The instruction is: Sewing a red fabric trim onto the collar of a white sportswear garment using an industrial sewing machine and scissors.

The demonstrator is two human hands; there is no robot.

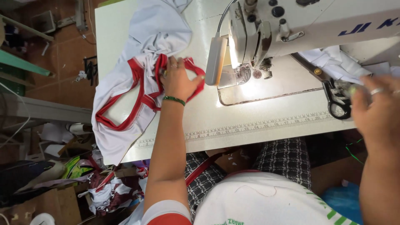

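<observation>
White fabric trimmed with red binding (137,79) lies bunched at the left of the sewing table (266,125), and the left hand (179,79) presses flat on it, fingers spread, clutching nothing. The right hand (375,110) hovers blurred just beside black scissors (337,98) and white cut pieces (333,62); its hold cannot be told. Good handling probably means smoothing the trim flat before feeding it toward the lit presser foot (246,75).
</observation>
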